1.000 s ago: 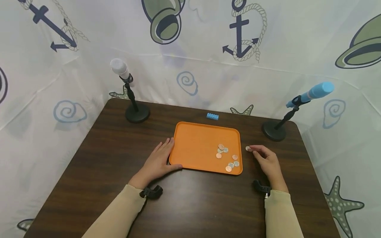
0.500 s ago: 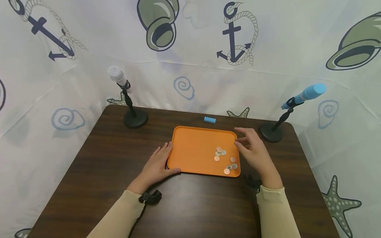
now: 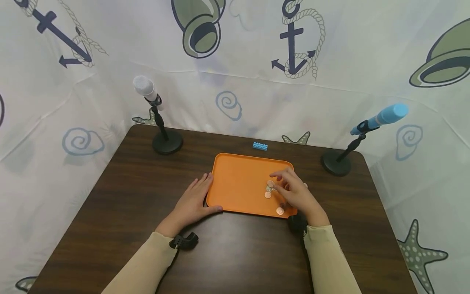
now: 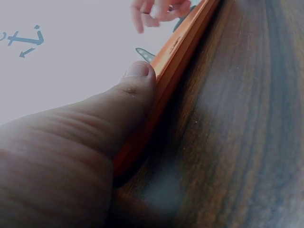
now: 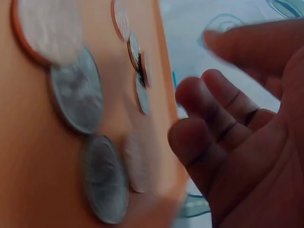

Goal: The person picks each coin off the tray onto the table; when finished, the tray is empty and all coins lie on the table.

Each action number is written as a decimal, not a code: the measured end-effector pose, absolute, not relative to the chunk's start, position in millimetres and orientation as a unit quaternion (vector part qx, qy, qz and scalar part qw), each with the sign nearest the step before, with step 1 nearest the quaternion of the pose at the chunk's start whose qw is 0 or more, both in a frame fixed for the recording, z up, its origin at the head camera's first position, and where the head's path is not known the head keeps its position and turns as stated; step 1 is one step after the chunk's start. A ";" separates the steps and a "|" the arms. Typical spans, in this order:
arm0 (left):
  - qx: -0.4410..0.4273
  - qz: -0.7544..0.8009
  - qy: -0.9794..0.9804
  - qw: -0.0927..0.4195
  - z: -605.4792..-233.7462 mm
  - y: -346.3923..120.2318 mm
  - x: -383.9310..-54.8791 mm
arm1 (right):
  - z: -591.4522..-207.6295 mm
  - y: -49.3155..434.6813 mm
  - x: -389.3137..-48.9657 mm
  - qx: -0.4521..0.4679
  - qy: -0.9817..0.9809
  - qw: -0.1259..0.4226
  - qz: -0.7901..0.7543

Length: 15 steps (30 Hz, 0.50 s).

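An orange tray (image 3: 235,179) lies on the dark wooden table, with copper and silver coins (image 3: 268,195) on its right part. My left hand (image 3: 192,204) rests against the tray's left side, fingers extended; in the left wrist view the thumb (image 4: 133,90) lies along the rim. Over the right end of the tray hovers my right hand (image 3: 293,194), covering some of the coins. Its fingers (image 5: 192,137) are loosely bent, and the right wrist view shows nothing between them, with silver coins (image 5: 105,180) beneath. One coin (image 3: 305,185) lies on the table just right of the tray, partly hidden.
Behind the tray sits a small blue toy brick (image 3: 260,146). A white microphone (image 3: 145,87) on a black stand is at the back left, and a blue microphone (image 3: 387,115) on another stand at the back right. A printed cloth (image 3: 249,49) hangs behind the table.
My right hand has left the coin on the table right of the tray, lifted, and moved left over the coins on the tray. The left hand keeps its place on the tray.
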<state>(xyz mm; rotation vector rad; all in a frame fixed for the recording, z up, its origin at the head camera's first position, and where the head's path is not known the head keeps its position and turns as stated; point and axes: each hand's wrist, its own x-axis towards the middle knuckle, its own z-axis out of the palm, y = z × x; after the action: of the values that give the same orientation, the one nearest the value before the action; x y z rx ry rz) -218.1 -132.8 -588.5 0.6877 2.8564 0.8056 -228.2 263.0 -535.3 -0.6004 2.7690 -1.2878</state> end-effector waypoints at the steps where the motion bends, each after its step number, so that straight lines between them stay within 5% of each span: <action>1: 0.226 0.262 0.937 0.046 -588.0 -132.9 -218.3 | -539.8 264.6 -229.4 -0.183 0.889 0.018 -0.420; 15: 0.225 0.263 0.937 0.049 -589.1 -133.7 -217.5 | -560.1 270.3 -236.4 -0.120 0.899 0.064 -0.415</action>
<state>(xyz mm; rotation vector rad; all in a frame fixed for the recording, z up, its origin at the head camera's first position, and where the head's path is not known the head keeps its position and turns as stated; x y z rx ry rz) -217.5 -133.7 -589.1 0.6870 2.8542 0.8004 -236.4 270.3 -560.1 -0.3629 2.7151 -1.2543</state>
